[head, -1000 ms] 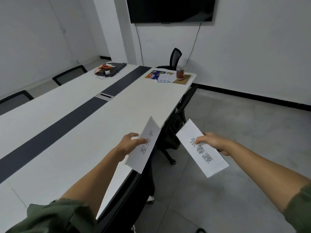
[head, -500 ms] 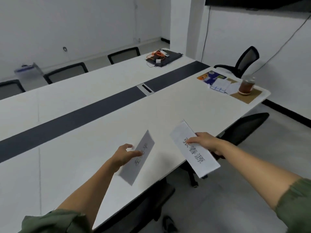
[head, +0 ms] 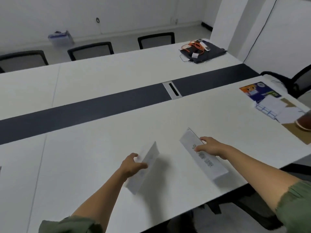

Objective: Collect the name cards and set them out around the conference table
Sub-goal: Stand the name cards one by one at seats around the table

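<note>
- Gripping the left name card (head: 150, 158) between its thumb and curled fingers, the left hand (head: 133, 166) is holding it over the near half of the conference table (head: 87, 153).
- The left name card is tilting on its long edge, and its print is blurring too much to read; whether its lower edge is touching the tabletop I cannot tell.
- The right hand (head: 212, 147) is pinching the right name card (head: 209, 166), with the fingers curling over the card's top fold and the thumb pressing its printed face.
- The right name card is lying just beside the table's near edge, running lengthwise away from the person, well apart from the left name card; dark characters are showing on it, but blurred.
- Both forearms are reaching out from green sleeves (head: 70, 225) at the bottom of the view.
- A dark strip (head: 84, 113) is running along the middle of the table, with a cable slot (head: 172, 90) sitting in it.
- At the far right corner a dark bag (head: 209, 52) is lying with an orange cable (head: 193, 46) on top.
- Near the right end a colourful booklet (head: 257, 91), white papers (head: 276, 108) and a brown mat (head: 299, 137) are lying close together.
- Black chairs (head: 90, 50) are standing along the far side.
</note>
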A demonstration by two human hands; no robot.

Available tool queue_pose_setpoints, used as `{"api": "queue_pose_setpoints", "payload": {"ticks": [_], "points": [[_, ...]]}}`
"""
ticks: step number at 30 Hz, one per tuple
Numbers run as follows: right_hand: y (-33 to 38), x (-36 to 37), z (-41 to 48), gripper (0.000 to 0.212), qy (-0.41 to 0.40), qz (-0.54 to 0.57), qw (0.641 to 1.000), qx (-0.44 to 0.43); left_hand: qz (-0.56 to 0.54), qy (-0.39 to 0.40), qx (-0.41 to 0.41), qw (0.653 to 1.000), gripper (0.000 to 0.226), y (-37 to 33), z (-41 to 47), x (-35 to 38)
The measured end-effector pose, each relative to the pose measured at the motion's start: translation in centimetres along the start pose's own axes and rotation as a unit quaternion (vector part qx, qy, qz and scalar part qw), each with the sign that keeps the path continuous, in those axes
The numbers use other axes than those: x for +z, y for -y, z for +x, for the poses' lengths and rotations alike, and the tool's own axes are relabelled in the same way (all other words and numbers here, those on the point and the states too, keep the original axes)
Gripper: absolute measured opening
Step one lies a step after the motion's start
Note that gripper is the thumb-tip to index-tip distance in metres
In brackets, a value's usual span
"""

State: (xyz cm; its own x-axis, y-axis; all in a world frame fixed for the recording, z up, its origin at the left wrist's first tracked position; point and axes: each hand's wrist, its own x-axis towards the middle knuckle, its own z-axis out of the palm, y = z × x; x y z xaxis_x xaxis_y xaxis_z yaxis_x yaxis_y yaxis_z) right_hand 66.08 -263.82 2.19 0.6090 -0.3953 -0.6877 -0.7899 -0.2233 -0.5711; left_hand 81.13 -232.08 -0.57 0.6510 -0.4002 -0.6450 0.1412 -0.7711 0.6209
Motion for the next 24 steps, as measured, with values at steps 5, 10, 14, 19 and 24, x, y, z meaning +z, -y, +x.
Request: {"api": "queue_pose_setpoints", "payload": {"ticks": [5,10,14,19,24], "points": [[2.1,-1.0,7.6,0.046,0.028,-0.067,0.997,0.002,-0.001,-0.033,-0.034,0.999,0.091,-0.8,3.5,0.6],[3.4,-2.5,14.4,0.038,0.057,-0.136,0.989,-0.008,-0.003,-0.047,-0.075,0.996,0.084,-1.7,7.4,1.8],[3.8,-3.2,17.4,0.037,0.076,-0.182,0.980,-0.016,-0.022,-0.051,-0.093,0.994,0.093,-3.0,8.9,2.3],[4.4,-3.5,19.2,0.045,0.056,-0.270,0.960,-0.040,-0.005,-0.061,-0.096,0.994,0.091,-3.8,10.4,2.5],[5.4,-3.1,19.5,0.047,0.024,-0.323,0.945,-0.051,0.020,-0.075,-0.097,0.992,0.083,-4.3,11.3,2.5]]}}
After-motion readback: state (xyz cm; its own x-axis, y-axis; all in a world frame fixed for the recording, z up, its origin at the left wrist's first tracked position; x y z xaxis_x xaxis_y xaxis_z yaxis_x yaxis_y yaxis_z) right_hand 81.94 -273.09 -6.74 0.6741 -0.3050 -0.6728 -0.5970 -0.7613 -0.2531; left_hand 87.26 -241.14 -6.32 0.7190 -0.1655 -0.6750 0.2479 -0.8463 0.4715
